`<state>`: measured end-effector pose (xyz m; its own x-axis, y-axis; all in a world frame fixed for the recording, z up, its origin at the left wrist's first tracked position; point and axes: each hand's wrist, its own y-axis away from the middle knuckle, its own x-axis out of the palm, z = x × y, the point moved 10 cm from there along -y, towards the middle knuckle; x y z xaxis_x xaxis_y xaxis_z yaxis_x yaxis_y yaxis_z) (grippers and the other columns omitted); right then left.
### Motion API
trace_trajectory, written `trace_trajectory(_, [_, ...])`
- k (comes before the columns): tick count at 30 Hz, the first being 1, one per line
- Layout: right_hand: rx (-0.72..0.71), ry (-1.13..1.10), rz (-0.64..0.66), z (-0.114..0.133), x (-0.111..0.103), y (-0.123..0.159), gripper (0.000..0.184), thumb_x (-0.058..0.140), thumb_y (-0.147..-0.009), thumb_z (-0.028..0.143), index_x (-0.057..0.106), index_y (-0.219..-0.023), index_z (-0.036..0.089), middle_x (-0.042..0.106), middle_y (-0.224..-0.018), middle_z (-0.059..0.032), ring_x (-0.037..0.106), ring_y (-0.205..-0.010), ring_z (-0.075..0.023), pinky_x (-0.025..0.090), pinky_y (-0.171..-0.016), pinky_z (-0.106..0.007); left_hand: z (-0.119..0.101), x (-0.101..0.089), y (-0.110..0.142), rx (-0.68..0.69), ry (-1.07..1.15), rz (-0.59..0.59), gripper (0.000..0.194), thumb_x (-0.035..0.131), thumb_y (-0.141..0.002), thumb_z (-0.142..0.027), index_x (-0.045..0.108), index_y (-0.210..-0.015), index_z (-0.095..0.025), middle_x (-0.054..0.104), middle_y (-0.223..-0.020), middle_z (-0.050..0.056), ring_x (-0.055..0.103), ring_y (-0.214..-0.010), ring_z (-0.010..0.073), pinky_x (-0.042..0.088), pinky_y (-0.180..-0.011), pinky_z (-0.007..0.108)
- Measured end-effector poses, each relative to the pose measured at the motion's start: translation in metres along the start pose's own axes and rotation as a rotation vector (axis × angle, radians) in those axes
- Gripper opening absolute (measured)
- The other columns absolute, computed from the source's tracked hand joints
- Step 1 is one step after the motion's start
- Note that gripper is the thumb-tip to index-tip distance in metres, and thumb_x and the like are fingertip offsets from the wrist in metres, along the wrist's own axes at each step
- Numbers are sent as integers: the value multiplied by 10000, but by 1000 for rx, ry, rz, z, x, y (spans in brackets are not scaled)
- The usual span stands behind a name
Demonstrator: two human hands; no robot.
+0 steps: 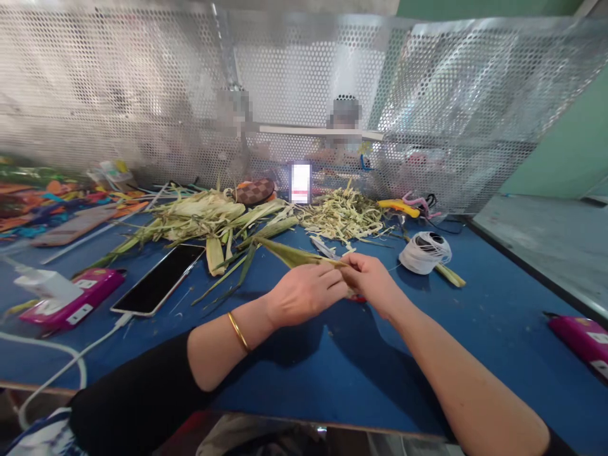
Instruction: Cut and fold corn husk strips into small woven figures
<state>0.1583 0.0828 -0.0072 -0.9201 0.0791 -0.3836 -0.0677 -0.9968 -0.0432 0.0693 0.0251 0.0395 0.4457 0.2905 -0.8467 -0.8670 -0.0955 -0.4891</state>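
Note:
A long green-and-tan corn husk (pixel 287 254) runs between my two hands above the blue table. My left hand (pixel 308 292), with a gold bangle at its wrist, has its fingers closed around the husk. Thumb and fingers of my right hand (pixel 369 278) pinch its near end. Below the hands a small bit of something red (pixel 357 297) shows, mostly hidden. Just beyond them lies a greyish pointed piece (pixel 323 247) that I cannot make out. A ball of white string (pixel 424 253) stands to the right of my right hand.
A pile of whole husks (pixel 194 215) and a heap of shredded husk strips (pixel 344 212) lie behind. At left are a charging phone (pixel 160 280) and a magenta power strip (pixel 78 297); yellow-handled scissors (pixel 399 207) lie back right. A perforated metal screen (pixel 304 76) closes the back.

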Motion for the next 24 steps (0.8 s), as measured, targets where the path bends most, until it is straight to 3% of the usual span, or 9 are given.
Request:
trace_trajectory(4, [-170, 245, -124, 19, -15, 1, 171, 512, -722, 302, 635, -689, 188, 610, -627, -6, 521, -620, -151, 359, -563, -243, 19, -2, 5, -187, 255, -58, 226, 445, -932, -298, 591, -1060, -182, 665, -995, 58, 617, -903, 155, 477, -775, 251])
trace_trajectory(7, [-221, 327, -113, 26, -14, 1, 221, 505, -756, 341, 635, -673, 183, 590, -601, 3, 497, -603, -142, 329, -550, -241, 42, -10, 13, -396, 166, -148, 246, 414, -924, -204, 584, -1099, -173, 663, -1010, 68, 610, -902, 175, 471, -779, 290])
trace_trajectory(11, [-217, 340, -44, 25, -6, 2, 226, 519, -756, 332, 674, -714, 172, 587, -583, 11, 481, -567, -127, 319, -528, -231, 49, -13, 13, -430, 66, -151, 234, 529, -887, -310, 612, -1069, -189, 648, -1070, 81, 570, -992, 227, 434, -852, 363])
trace_trajectory(14, [-205, 339, -53, 24, -6, 1, 200, 541, -744, 309, 682, -707, 173, 582, -562, 14, 476, -550, -120, 317, -508, -222, 53, -3, 13, -447, 168, -72, 202, 471, -924, -316, 630, -955, -194, 660, -949, 47, 589, -884, 180, 437, -755, 293])
trace_trajectory(17, [-144, 216, -86, 19, -10, 0, 156, 612, -704, 323, 665, -716, 177, 609, -594, 14, 498, -551, -117, 351, -503, -216, 63, 2, 16, -546, 233, -34, 239, 432, -941, -316, 614, -860, -184, 639, -850, 30, 585, -778, 148, 414, -669, 248])
trace_trajectory(21, [-17, -90, -164, 9, -15, 1, 312, 723, -603, 388, 634, -819, 181, 598, -612, 32, 487, -490, -101, 399, -473, -227, 71, -4, 21, -671, 170, -55, 219, 438, -933, -280, 579, -804, -173, 626, -831, 31, 572, -748, 148, 395, -661, 250])
trace_trajectory(24, [117, -315, -145, -3, -4, 4, 344, 730, -593, 399, 614, -830, 177, 584, -584, 32, 498, -459, -100, 413, -441, -230, 70, -10, 23, -725, 73, -68, 220, 414, -937, -271, 569, -816, -174, 629, -857, 44, 568, -750, 156, 384, -656, 260])
